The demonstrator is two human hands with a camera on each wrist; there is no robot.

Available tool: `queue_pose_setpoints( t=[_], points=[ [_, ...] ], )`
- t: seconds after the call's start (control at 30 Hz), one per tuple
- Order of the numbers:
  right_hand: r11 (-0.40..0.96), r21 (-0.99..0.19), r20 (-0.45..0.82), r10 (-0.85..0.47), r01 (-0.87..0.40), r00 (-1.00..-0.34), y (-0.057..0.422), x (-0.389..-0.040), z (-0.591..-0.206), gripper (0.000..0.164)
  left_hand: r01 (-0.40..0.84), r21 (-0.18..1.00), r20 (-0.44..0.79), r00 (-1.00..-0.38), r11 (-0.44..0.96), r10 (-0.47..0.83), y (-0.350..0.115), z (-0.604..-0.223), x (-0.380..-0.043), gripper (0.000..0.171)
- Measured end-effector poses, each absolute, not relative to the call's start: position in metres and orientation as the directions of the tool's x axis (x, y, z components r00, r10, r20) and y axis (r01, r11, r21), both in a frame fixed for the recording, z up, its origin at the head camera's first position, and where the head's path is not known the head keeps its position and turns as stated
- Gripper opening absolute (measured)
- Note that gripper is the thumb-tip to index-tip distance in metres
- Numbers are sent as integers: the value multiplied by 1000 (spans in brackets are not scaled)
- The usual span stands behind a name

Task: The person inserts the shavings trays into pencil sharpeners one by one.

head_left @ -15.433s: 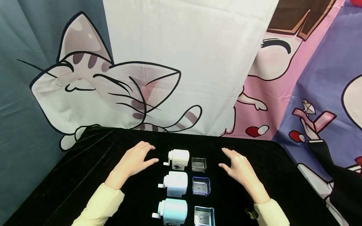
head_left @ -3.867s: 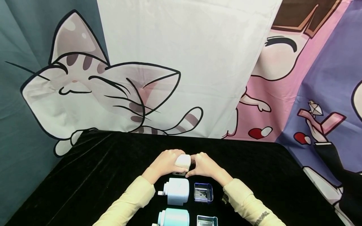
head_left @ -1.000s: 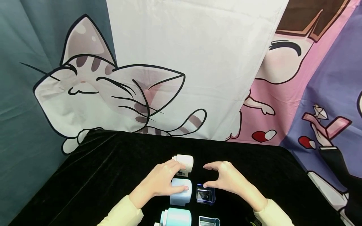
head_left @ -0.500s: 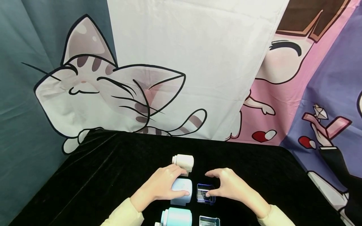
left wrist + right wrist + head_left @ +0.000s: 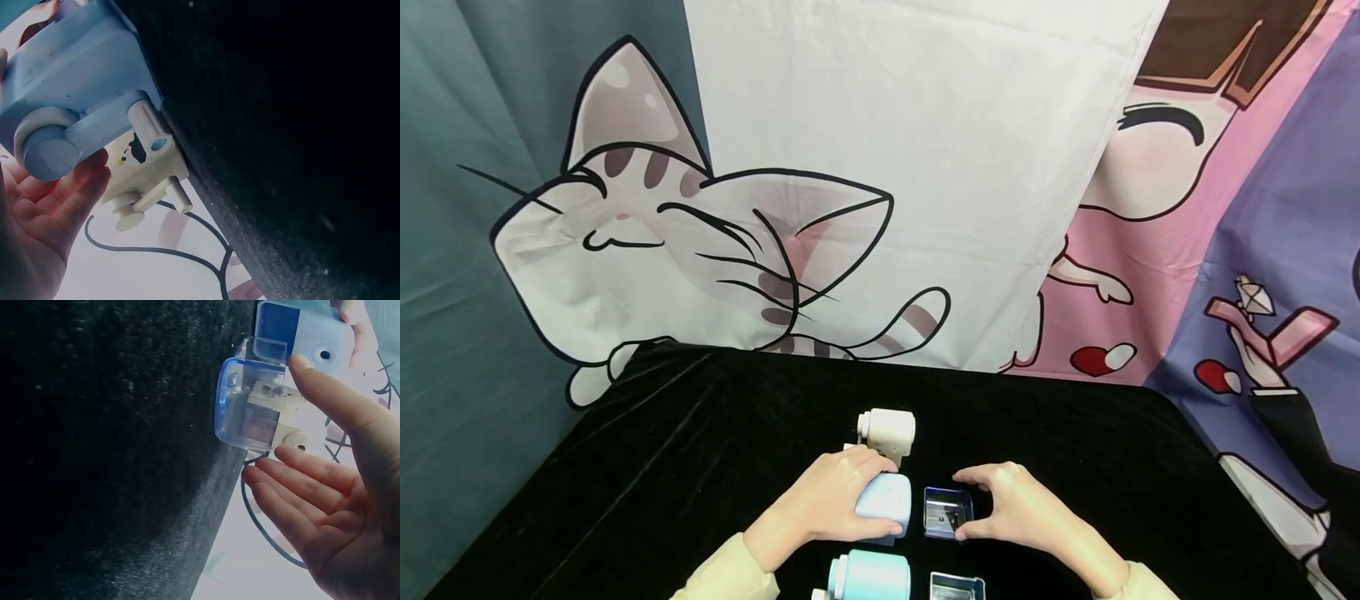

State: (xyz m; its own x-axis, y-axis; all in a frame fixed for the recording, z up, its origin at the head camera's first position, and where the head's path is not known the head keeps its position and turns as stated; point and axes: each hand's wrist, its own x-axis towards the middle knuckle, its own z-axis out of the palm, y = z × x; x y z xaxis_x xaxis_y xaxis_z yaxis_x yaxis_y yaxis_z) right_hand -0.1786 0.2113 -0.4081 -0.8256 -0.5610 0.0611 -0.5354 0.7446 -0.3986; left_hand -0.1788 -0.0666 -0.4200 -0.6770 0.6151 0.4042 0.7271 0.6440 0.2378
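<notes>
My left hand (image 5: 827,500) grips a light blue crank pencil sharpener (image 5: 887,497), its thumb on the near side and fingers on the far side. The left wrist view shows that sharpener's crank handle (image 5: 149,125) and the fingertips on its body. To its right, a clear shavings drawer (image 5: 936,525) with a blue rim lies on the black cloth. My right hand (image 5: 1022,508) is spread around the drawer's right side, thumb at the near corner. In the right wrist view the thumb tip is by the drawer (image 5: 232,406) and the fingers are extended; firm contact cannot be made out.
Behind the blue sharpener stands a white crank sharpener (image 5: 891,429). In front are a turquoise sharpener (image 5: 874,573) and a second clear drawer (image 5: 957,586), both cut by the lower frame edge. Black cloth (image 5: 737,433) covers the table; a printed curtain (image 5: 970,167) hangs behind.
The clear drawer beside the white sharpener is no longer seen there. Both hands have moved from the white sharpener to the blue one and its drawer; lately the right hand has come slightly nearer.
</notes>
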Motion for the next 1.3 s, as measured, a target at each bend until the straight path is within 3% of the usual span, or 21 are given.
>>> queue_pose_setpoints(
  t=[0.47, 1.3],
  points=[
    [740, -388, 45, -580, -549, -813, 214, -174, -412, 63, 721, 176, 326, -685, 671, 651, -65, -425, -178, 64],
    [746, -366, 24, -590, -556, -807, 209, -179, -417, 58, 726, 159, 313, -680, 669, 663, -63, -425, -180, 60]
  ],
)
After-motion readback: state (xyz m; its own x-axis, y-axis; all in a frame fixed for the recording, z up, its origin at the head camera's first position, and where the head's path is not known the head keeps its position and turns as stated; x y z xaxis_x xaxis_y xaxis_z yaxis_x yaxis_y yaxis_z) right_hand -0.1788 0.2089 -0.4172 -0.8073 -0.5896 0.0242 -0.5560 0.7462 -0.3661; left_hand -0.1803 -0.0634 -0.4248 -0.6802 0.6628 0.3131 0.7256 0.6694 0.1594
